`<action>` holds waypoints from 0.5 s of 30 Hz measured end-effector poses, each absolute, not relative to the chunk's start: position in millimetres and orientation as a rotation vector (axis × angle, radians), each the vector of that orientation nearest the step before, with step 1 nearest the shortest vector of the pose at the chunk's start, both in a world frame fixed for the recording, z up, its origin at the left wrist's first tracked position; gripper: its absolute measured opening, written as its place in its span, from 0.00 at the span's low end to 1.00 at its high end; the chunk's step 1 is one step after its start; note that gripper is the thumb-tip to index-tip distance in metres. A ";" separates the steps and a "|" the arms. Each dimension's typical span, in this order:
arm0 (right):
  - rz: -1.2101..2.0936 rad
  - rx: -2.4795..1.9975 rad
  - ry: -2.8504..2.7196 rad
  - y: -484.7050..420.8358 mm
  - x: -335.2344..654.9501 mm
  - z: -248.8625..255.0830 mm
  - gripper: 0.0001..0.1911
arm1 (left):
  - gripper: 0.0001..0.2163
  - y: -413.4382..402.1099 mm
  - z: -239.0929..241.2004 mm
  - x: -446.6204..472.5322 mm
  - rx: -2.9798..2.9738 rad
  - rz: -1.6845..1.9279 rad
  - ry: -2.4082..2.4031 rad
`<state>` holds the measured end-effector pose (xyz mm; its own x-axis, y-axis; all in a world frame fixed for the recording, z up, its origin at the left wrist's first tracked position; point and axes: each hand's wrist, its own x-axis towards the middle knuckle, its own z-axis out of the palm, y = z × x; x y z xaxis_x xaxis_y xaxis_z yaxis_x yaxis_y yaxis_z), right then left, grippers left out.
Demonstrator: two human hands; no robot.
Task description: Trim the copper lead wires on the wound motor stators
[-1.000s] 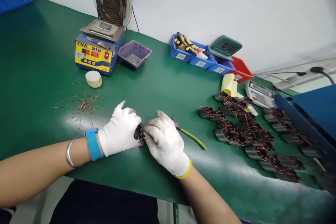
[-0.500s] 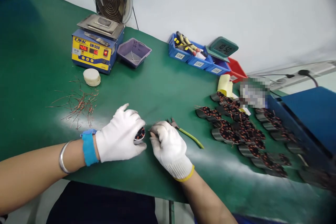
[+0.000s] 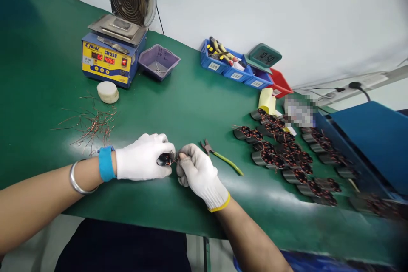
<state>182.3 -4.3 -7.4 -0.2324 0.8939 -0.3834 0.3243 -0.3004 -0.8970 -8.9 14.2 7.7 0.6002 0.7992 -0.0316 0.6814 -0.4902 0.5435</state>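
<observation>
My left hand (image 3: pixel 145 157), in a white glove, is wrapped round a small motor stator (image 3: pixel 163 160), a metal cylinder with copper windings showing at its right end. Just to the right, my right hand (image 3: pixel 196 170), in a white glove with greyed fingertips, is closed in a pinch on a thin copper wire (image 3: pixel 174 161) at the stator's end. The fingers hide most of the wire. Beyond my right hand lie cutting pliers (image 3: pixel 223 158) with green handles, jaws pointing away to the left.
Cut copper wires (image 3: pixel 94 125) lie at left, near white round pads (image 3: pixel 107 92) and a solder pot (image 3: pixel 111 57). A purple tray (image 3: pixel 159 61), blue tool bins (image 3: pixel 213 66) and a clock (image 3: pixel 265 56) stand behind. Rows of stators (image 3: pixel 283 148) fill the right, beside a blue box (image 3: pixel 376 136).
My left hand has turned the stator so its wound end faces more to the right. My right hand has moved slightly left, its fingers now at the stator's wire. The camera view has shifted slightly.
</observation>
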 end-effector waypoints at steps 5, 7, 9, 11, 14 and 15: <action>1.667 -1.617 -1.537 -12.8 194.0 5.4 0.09 | 0.07 15.2 0.4 -12.1 2.293 0.389 1.098; 1.696 -1.657 -1.705 -20.5 199.6 10.8 0.06 | 0.06 15.7 -1.0 -12.2 2.320 0.412 1.075; 1.770 -1.611 -1.881 -24.5 206.0 15.0 0.04 | 0.06 16.1 -2.3 -12.1 2.360 0.427 1.061; 1.876 -1.552 -1.966 -21.3 213.9 18.7 0.07 | 0.06 16.5 -3.6 -12.1 2.408 0.428 1.056; 1.744 -1.568 -1.964 -7.5 221.5 23.7 0.15 | 0.06 17.5 -5.0 -12.4 2.482 0.416 1.034; 1.626 -1.587 -1.985 -3.2 220.4 24.5 0.17 | 0.06 17.9 -5.1 -12.4 2.496 0.407 1.025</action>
